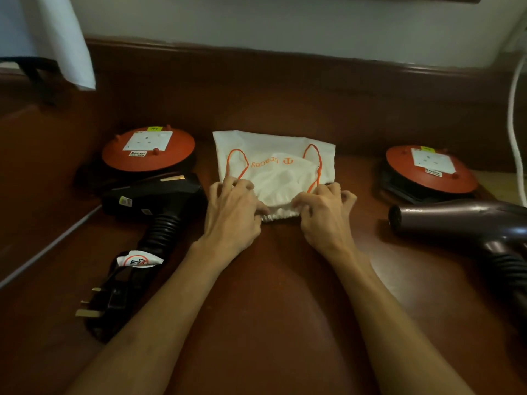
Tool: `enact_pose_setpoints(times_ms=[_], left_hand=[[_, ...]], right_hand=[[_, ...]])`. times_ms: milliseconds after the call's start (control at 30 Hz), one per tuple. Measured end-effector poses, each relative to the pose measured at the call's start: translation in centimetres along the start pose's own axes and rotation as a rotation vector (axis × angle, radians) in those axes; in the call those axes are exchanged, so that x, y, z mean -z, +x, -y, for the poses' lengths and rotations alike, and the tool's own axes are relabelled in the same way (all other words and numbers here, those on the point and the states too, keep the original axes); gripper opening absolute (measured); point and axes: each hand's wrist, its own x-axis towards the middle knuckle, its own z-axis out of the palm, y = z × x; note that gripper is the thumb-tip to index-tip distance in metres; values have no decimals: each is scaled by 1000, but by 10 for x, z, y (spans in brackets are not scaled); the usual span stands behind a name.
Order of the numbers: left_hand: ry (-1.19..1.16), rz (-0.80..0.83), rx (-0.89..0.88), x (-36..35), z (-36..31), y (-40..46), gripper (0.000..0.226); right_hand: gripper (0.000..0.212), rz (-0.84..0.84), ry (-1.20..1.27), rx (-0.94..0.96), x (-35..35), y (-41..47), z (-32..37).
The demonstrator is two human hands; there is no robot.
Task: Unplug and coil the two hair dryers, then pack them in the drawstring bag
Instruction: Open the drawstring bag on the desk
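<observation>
A white drawstring bag [273, 163] with orange cords and orange lettering lies flat in the middle of the brown table, its gathered mouth toward me. My left hand [232, 208] and my right hand [323, 208] both pinch the gathered mouth edge, one at each side. A black hair dryer [155, 199] lies to the left, unplugged, with its cord bundled and its three-pin plug [95, 305] near the table's front. A purple hair dryer [467, 220] lies to the right; its cord runs off the right edge of the view.
Two red-topped cable reels with white sockets sit at the back, one on the left [148, 151] and one on the right [429, 169]. A white cable [514, 132] hangs down the right wall. White fabric [65, 38] hangs at upper left. The wooden table [271, 295] has a raised back edge.
</observation>
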Motion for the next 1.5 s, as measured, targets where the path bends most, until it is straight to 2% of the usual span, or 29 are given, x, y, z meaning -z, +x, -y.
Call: enact_pose_setpoints(times_ms=[200, 300, 433, 500, 567, 633, 700, 800, 900, 1000, 1067, 1200, 1333, 1400, 1500], left_hand=[[25, 30, 85, 1, -3, 2, 26], [-95, -24, 106, -1, 6, 2, 31], [-89, -125, 93, -4, 11, 4, 52], [-97, -200, 112, -6, 14, 6, 50], [-136, -223, 137, -8, 19, 8, 42], [-178, -255, 169, -9, 20, 9, 25], [-183, -305, 176, -8, 19, 8, 13], [-175, -319, 190, -6, 15, 7, 14], [-57, -286, 192, -1, 10, 5, 36], [54, -172, 153, 1, 7, 1, 56], [45, -183, 172, 4, 12, 1, 50], [-58, -308, 268, 14, 23, 1, 17], [-101, -337, 261, 18, 28, 1, 18], [-117, -301, 239, 20, 30, -1, 29], [-69, -126, 213, 21, 28, -4, 56]], right_hand=[[32, -127, -231, -54, -5, -2, 12], [53, -54, -266, -49, -3, -5, 16], [71, 33, -245, -16, 6, -9, 19], [67, 55, -222, 39, 10, -11, 20], [51, 3, -183, 76, 14, -11, 17], [35, -86, -124, 23, 17, -8, 11], [31, -119, -117, -29, 17, -6, 5], [48, -77, -157, -63, 19, -8, 0], [81, -6, -187, -92, 21, -9, 0], [93, 74, -103, -87, 20, -9, 1], [87, 76, -29, -45, 22, -9, -2], [55, -129, 14, -45, 28, -9, -5], [31, -277, 4, -176, 31, -6, -10], [34, -247, 20, -192, 36, -6, -15], [58, -62, -31, -175, 42, -7, -19]])
